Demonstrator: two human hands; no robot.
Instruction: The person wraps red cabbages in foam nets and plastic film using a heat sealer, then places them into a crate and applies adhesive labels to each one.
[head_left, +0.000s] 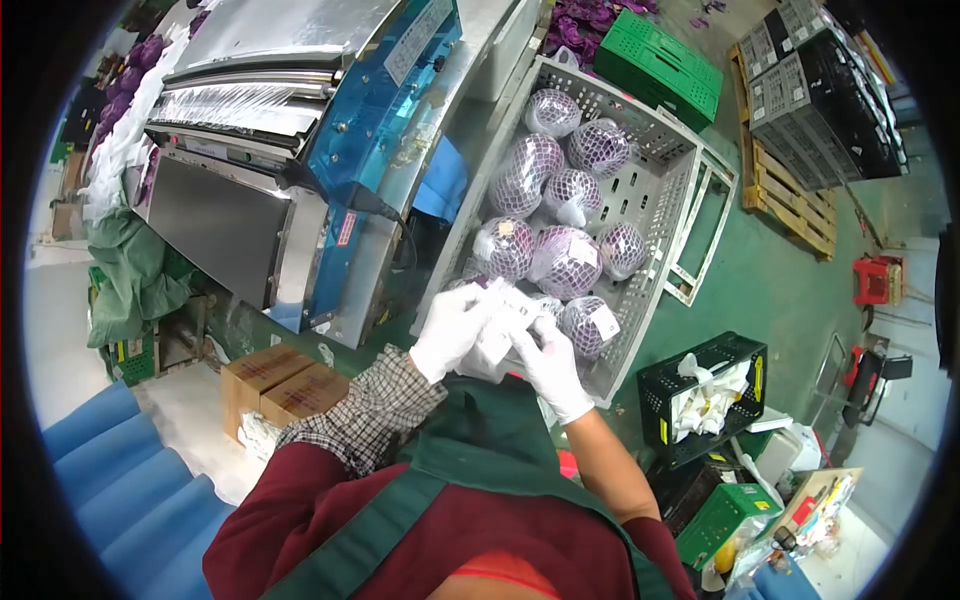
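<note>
Both of my hands wear white gloves and meet at the near end of a grey plastic crate (pixel 625 347). My left hand (pixel 447 332) is closed on a white, partly see-through bundle (pixel 493 345), whose kind I cannot make out. From the other side, the fingers of my right hand (pixel 553 372) pinch the same bundle. Just beyond my hands, the crate holds several purple cabbages (pixel 566 262) in white foam nets, some with white labels. A labelled cabbage (pixel 590 326) lies right beside my right hand. Whatever is under the gloves is hidden.
Left of the crate stands a metal wrapping machine (pixel 225 215) with a blue side panel and a cable. A green crate (pixel 660 68) is beyond the far end. At right are a black crate (pixel 655 405) with white scraps and a wooden pallet (pixel 790 205); cardboard boxes (pixel 270 375) sit lower left.
</note>
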